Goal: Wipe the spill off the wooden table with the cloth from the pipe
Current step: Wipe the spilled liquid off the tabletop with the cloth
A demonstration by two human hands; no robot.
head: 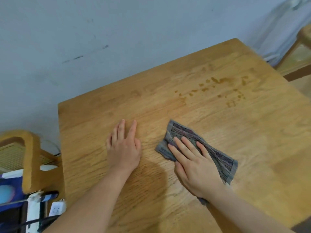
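Note:
A grey striped cloth (217,153) lies flat on the wooden table (252,140), near its middle. My right hand (193,163) presses on the cloth with fingers spread, covering its near half. My left hand (124,145) rests flat on the bare wood to the left of the cloth, holding nothing. The spill (218,89) is a scatter of brownish drops and streaks farther back on the table, toward the right, well apart from the cloth.
A wooden chair with a woven back (21,152) stands at the table's left edge. A second wooden chair (296,59) stands at the far right. A white power strip (56,209) and cables lie on the floor lower left. A grey wall (101,39) runs behind.

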